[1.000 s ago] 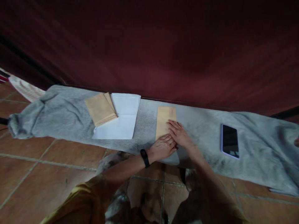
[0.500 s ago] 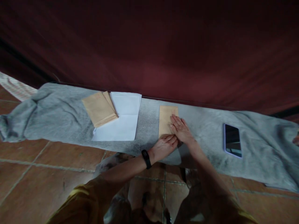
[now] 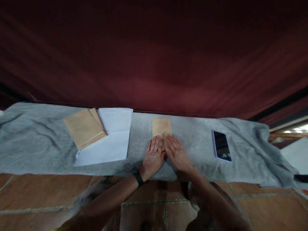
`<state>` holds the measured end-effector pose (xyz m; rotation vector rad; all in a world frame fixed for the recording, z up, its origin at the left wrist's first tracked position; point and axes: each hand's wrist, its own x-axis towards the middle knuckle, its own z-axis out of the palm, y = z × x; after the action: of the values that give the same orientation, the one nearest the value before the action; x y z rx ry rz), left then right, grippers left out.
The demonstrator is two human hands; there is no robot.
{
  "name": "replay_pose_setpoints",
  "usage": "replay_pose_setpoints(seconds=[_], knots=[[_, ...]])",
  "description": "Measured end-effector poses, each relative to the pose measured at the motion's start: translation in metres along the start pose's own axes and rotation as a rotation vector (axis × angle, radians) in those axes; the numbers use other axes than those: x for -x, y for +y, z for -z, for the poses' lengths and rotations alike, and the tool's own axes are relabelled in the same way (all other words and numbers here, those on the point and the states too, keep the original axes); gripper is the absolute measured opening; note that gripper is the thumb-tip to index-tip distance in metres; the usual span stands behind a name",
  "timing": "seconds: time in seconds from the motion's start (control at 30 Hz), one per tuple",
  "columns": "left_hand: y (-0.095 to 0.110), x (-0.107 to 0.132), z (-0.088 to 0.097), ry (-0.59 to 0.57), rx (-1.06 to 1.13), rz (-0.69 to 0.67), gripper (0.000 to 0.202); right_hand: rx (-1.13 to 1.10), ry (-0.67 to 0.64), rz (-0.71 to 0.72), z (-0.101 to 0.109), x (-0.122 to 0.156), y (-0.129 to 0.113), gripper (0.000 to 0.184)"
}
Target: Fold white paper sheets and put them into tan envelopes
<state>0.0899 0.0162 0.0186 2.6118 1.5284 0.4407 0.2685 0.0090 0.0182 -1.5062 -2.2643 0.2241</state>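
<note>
A tan envelope (image 3: 161,126) lies on a grey cloth (image 3: 38,141) spread along the floor. My left hand (image 3: 153,156), a black band on its wrist, lies flat on the envelope's near end with fingers stretched out. Beside it my right hand (image 3: 177,154) also lies flat, fingers pointing away from me over the envelope's near right part. Both palms hide the envelope's lower half.
A stack of tan envelopes (image 3: 83,127) rests on white paper sheets (image 3: 110,141) at the left of the cloth. A phone (image 3: 221,146) with a dark screen lies to the right. Dark red fabric (image 3: 154,64) hangs behind. Brown floor tiles (image 3: 43,199) run in front.
My left hand has turned from lying sideways at the envelope's near edge to lying flat beside the right, fingers pointing away. The view has shifted, so everything sits lower and more to the left.
</note>
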Motion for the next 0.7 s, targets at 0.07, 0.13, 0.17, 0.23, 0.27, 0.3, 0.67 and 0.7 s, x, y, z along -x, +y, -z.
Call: replay_pose_setpoints(seconds=[0.07,0.13,0.17,0.23,0.27,0.3,0.67,0.7], knots=[[-0.002,0.001,-0.004,-0.021,-0.036,-0.01,0.059,0.042,0.0,0.05,-0.008,0.012,-0.014,0.061],[-0.004,0.002,-0.007,-0.032,-0.057,-0.009,0.058,0.089,0.021,0.049,-0.014,0.02,-0.021,0.063],[-0.004,0.002,-0.008,-0.032,-0.065,-0.001,0.058,0.111,0.032,0.038,-0.015,0.022,-0.022,0.064],[-0.006,0.001,-0.008,-0.025,-0.078,0.004,0.058,0.147,0.054,0.017,-0.017,0.025,-0.02,0.063],[-0.007,0.0,-0.007,-0.019,-0.083,0.002,0.057,0.159,0.065,0.009,-0.017,0.025,-0.018,0.064],[-0.008,0.0,-0.006,-0.013,-0.088,-0.003,0.057,0.169,0.073,0.003,-0.016,0.025,-0.016,0.064],[-0.023,-0.029,-0.005,-0.067,-0.086,-0.112,0.057,0.195,0.117,-0.036,-0.027,0.024,-0.015,0.06],[-0.022,-0.035,-0.006,-0.087,-0.083,-0.115,0.057,0.197,0.122,-0.036,-0.029,0.024,-0.015,0.06]])
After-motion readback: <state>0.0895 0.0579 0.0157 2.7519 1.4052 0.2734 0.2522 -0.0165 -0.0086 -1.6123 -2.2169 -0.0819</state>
